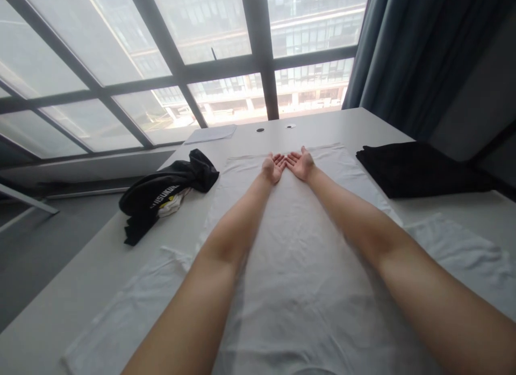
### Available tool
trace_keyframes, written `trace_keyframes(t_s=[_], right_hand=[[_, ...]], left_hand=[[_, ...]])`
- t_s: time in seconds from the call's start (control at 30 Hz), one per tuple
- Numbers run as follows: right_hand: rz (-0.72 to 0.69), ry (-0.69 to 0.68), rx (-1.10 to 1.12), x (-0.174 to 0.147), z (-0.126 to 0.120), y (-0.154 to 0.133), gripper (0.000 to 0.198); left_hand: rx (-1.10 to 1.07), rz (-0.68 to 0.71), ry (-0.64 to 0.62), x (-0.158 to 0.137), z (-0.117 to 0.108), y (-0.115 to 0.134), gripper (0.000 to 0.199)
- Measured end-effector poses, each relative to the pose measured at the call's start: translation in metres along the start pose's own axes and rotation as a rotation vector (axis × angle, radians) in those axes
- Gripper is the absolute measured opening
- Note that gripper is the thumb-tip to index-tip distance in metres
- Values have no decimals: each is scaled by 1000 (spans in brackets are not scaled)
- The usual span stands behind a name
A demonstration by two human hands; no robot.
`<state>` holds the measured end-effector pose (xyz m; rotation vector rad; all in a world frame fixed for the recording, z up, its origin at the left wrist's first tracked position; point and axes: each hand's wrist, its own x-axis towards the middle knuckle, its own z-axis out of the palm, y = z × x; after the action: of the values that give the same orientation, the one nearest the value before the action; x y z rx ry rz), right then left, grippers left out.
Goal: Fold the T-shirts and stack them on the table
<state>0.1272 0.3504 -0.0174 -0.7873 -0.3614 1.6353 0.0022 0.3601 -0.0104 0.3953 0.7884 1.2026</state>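
A white T-shirt (294, 246) lies spread flat, its hem at the far end and its sleeves reaching out to both sides near me. Both my arms stretch over it. At the hem, my left hand (274, 167) rests palm up with its fingers extended and nothing in it. Beside it, my right hand (300, 164) is likewise palm up and open, its fingertips meeting those of the left. Small wrinkles run across the fabric under my forearms.
On the left of the white table (322, 127) lies a crumpled black garment (169, 181) with white lettering. Folded black cloth (419, 168) sits on the right. Paper sheets (212, 133) lie at the back near the windows. A dark curtain (411, 57) hangs at the right.
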Motion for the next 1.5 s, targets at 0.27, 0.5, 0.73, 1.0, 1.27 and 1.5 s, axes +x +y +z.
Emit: trace_keyframes(t_s=[0.27, 0.5, 0.73, 1.0, 1.27, 1.5], right_hand=[[-282, 289, 13, 3, -73, -100, 58], [-181, 86, 13, 1, -26, -53, 62], [3, 10, -37, 10, -1, -11, 63], [-292, 296, -48, 3, -89, -115, 59], [-211, 60, -67, -22, -30, -38, 44], [-83, 48, -97, -57, 1, 36, 35]], left_hand=[[4, 238, 267, 4, -71, 99, 49], [11, 164, 83, 3, -38, 67, 52], [-23, -12, 49, 16, -5, 18, 59], [21, 298, 271, 4, -100, 127, 60], [-2, 337, 115, -13, -39, 57, 43], [31, 235, 178, -52, -6, -22, 37]])
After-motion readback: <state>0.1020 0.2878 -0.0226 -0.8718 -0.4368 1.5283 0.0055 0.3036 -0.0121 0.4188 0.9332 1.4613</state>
